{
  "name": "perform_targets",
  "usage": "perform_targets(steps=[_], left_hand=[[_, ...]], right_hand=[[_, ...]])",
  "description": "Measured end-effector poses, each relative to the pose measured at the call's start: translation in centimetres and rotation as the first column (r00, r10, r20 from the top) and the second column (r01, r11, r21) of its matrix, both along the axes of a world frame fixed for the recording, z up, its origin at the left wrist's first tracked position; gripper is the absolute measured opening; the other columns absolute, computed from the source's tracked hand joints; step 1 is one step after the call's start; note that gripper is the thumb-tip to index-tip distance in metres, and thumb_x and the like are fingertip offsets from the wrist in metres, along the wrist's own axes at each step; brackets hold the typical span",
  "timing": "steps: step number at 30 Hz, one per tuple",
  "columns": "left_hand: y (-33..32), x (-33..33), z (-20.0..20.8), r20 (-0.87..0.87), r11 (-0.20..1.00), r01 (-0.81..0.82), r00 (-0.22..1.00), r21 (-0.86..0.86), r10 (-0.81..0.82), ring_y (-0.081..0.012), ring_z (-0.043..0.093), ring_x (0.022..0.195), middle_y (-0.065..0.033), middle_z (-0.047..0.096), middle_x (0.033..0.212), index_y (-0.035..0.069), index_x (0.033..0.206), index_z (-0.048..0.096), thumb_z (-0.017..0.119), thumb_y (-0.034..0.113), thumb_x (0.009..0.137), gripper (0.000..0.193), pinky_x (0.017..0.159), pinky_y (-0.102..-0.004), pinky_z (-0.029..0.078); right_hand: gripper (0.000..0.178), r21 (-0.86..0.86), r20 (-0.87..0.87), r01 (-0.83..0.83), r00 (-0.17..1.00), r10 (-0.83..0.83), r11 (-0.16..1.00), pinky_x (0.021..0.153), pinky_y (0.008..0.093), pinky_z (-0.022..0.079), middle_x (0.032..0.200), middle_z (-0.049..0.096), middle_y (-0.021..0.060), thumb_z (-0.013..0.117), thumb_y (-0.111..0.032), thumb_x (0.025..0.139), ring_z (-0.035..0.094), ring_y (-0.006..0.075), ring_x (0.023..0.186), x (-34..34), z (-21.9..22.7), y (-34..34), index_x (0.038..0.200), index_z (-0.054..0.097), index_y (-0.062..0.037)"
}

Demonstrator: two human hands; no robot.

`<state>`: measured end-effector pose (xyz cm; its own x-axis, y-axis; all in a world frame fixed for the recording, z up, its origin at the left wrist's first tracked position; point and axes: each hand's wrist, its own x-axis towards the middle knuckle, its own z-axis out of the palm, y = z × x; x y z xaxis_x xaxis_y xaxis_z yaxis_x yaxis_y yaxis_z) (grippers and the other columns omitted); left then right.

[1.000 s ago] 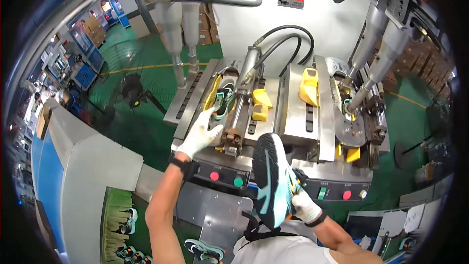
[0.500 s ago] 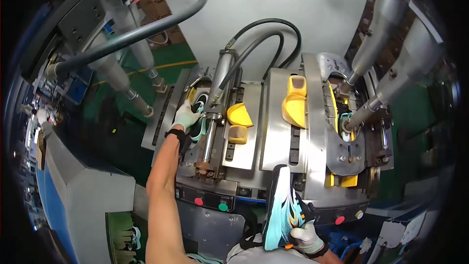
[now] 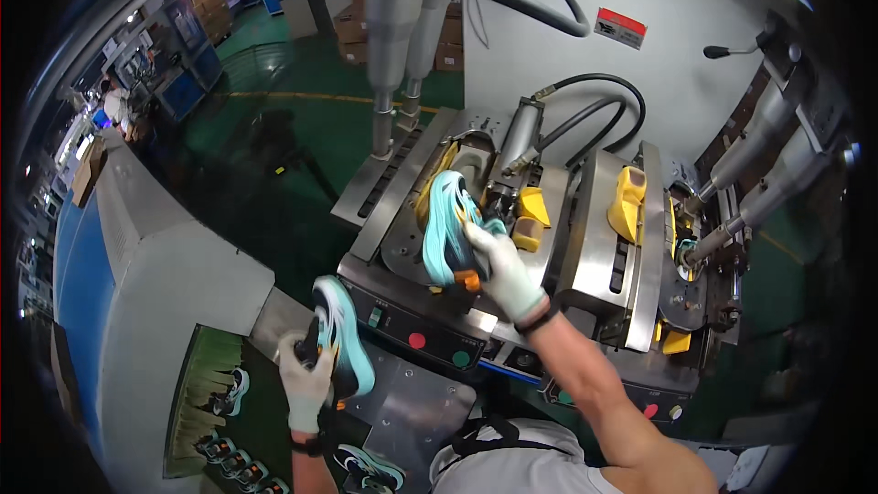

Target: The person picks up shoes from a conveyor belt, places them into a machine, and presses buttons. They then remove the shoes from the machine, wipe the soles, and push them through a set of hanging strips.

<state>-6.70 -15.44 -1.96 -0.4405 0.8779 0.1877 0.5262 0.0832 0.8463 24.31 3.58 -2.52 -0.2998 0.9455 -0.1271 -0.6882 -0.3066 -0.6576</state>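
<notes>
Both my hands wear white gloves. My right hand (image 3: 505,276) is closed on a sneaker (image 3: 443,229) with a turquoise and white sole, held over the left station (image 3: 399,254) of the metal press. The sneaker's sole side faces up and its toe points away from me. Lower and to the left, my left hand (image 3: 306,375) grips another sneaker (image 3: 355,348) of the same kind by its dark upper. That one is tilted, its turquoise sole turned to the right, in front of the press's control panel.
Yellow pads (image 3: 627,206) sit on the press, whose right station holds a shoe partly hidden by a metal piston (image 3: 718,240). Lower left, several sneakers (image 3: 240,467) lie by a bristle-curtained opening (image 3: 190,402) of a grey machine. Another sneaker (image 3: 368,468) lies near my waist.
My left hand has come out of the left station and now holds a sneaker lower left. My right hand has carried its sneaker up to that station. The view has turned left.
</notes>
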Motion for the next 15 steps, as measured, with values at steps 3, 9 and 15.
perform_targets(steps=[3, 9, 15], left_hand=[[-9.0, -3.5, -5.6, -0.01, 0.952, -0.236, 0.971, -0.196, 0.238, -0.0192, 0.061, 0.083, -0.0107, 0.059, 0.094, -0.001, 0.11, 0.052, 0.074, 0.008, 0.079, 0.039, 0.078, -0.0343, 0.051], [-26.3, -4.8, -12.1, -0.126, 0.763, -0.5, 0.859, -0.41, 0.496, -0.0335, 0.063, 0.093, -0.0184, 0.064, 0.101, -0.004, 0.125, 0.053, 0.072, 0.035, 0.091, 0.055, 0.088, -0.0432, 0.052], [-38.6, -2.0, -18.1, -0.426, 0.515, -0.796, 0.606, -0.319, 0.672, -0.0305, 0.061, 0.093, -0.0176, 0.06, 0.103, -0.005, 0.115, 0.05, 0.071, 0.006, 0.081, 0.041, 0.086, -0.0386, 0.05]], right_hand=[[0.011, -0.258, 0.117, 0.069, 0.992, -0.04, 0.964, 0.079, 0.0404, 0.058, 0.093, 0.071, 0.0085, 0.068, -0.01, 0.091, 0.069, 0.0236, 0.083, -3.0, -4.8, 12.1, 0.101, 0.067, -0.0066], [0.034, 0.158, 0.983, 0.349, -0.142, -0.114, 0.924, 0.087, 0.0351, 0.055, 0.11, 0.071, 0.0227, 0.065, -0.022, 0.082, 0.07, 0.0343, 0.102, -5.1, -14.7, 21.6, 0.107, 0.07, 0.0006], [0.045, -0.219, 0.396, -0.741, -0.663, -0.636, 0.635, 0.077, 0.0447, 0.057, 0.102, 0.074, 0.016, 0.081, -0.046, 0.07, 0.071, 0.0335, 0.093, -6.8, -11.5, 21.8, 0.094, 0.076, -0.0084]])
